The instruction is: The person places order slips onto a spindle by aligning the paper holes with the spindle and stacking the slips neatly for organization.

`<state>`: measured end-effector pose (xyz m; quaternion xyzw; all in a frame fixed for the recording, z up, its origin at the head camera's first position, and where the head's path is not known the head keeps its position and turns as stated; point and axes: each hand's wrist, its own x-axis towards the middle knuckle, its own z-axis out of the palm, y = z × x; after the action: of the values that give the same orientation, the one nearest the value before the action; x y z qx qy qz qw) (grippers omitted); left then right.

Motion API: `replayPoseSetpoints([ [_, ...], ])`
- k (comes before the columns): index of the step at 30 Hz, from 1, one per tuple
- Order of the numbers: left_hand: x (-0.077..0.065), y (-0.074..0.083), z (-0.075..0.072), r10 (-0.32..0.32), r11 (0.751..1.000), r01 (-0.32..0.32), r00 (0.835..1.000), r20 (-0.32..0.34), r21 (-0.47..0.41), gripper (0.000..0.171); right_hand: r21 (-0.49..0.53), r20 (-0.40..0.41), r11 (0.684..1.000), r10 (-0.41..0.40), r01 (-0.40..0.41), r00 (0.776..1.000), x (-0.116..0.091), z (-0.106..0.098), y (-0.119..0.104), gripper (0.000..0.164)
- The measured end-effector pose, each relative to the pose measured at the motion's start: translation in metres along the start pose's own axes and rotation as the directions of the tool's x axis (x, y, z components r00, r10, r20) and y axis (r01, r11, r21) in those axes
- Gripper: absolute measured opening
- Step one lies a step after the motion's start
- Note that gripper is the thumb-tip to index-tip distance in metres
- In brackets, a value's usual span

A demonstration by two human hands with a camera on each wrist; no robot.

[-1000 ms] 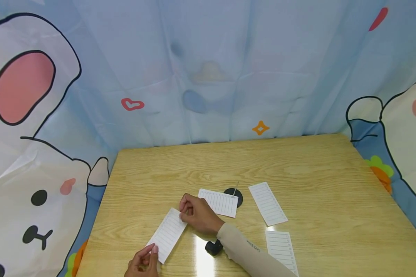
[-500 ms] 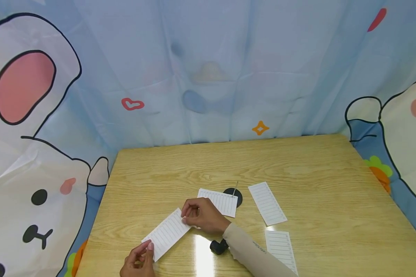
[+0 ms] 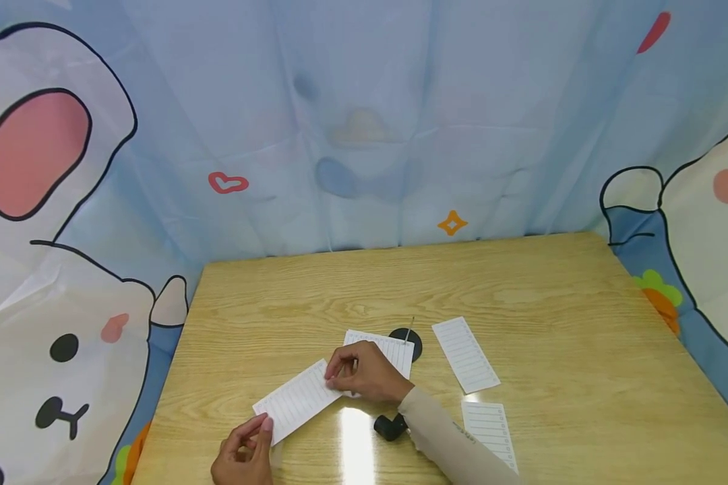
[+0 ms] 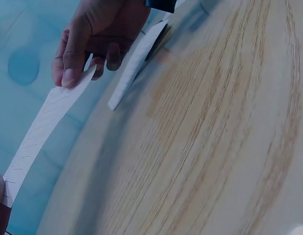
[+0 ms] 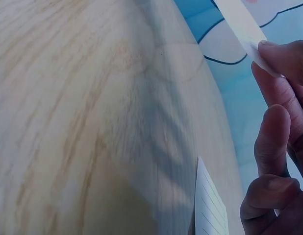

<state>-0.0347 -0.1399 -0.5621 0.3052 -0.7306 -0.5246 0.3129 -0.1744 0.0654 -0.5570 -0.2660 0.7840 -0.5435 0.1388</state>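
A white lined paper slip (image 3: 297, 401) is held above the table between both hands, tilted with its right end higher in the head view. My left hand (image 3: 245, 451) pinches its lower left end between thumb and fingers. At the upper right end, my right hand (image 3: 370, 374) pinches the slip with thumb and forefinger. In the left wrist view the slip (image 4: 41, 129) spans the two hands, clear of the wood. Behind the right hand, more lined paper (image 3: 394, 350) sits on a spike with a round black base (image 3: 416, 345); the hand partly hides it.
Two more lined slips lie on the wooden table (image 3: 552, 323): an upper slip (image 3: 466, 355) and a lower slip (image 3: 489, 434) near the right sleeve. A black device (image 3: 389, 427) shows beside the right wrist. A printed curtain (image 3: 364, 135) hangs behind the table.
The slip has turned flatter, its right end swinging up and to the right with my right hand. My left hand keeps its pinch and has shifted only slightly.
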Motion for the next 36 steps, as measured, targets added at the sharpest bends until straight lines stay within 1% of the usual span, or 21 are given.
replayPoseSetpoints([
  [6,0.003,0.006,0.001,0.016,0.999,-0.018,0.999,0.034,0.052,0.006,0.035,-0.014,0.999,0.015,-0.014,1.000,-0.003,-0.004,0.001,0.006],
  [11,0.010,0.009,0.003,0.035,0.998,-0.039,0.997,0.071,0.047,0.005,0.053,-0.047,0.999,-0.002,0.005,0.999,-0.006,-0.007,0.001,0.005],
  [17,0.017,0.016,0.006,0.071,0.996,-0.077,0.990,0.124,0.046,0.005,0.070,-0.086,0.997,-0.008,0.014,0.996,-0.012,-0.011,-0.002,0.006],
  [23,0.025,0.027,0.012,0.095,0.995,-0.097,0.983,0.156,0.008,0.004,0.074,-0.161,0.997,-0.023,0.035,0.987,-0.016,-0.017,-0.009,0.005],
  [30,0.029,0.038,0.020,0.126,0.992,-0.120,0.976,0.175,-0.046,0.004,0.093,-0.227,0.995,-0.002,0.024,0.974,-0.021,-0.024,-0.013,0.006],
  [33,0.032,0.042,0.024,0.149,0.988,-0.137,0.969,0.197,-0.072,0.004,0.093,-0.253,0.995,0.000,0.024,0.968,-0.023,-0.028,-0.016,0.005],
  [36,0.036,0.046,0.029,0.185,0.981,-0.168,0.958,0.218,-0.093,0.006,0.092,-0.281,0.995,0.000,0.027,0.960,-0.026,-0.032,-0.020,0.005],
])
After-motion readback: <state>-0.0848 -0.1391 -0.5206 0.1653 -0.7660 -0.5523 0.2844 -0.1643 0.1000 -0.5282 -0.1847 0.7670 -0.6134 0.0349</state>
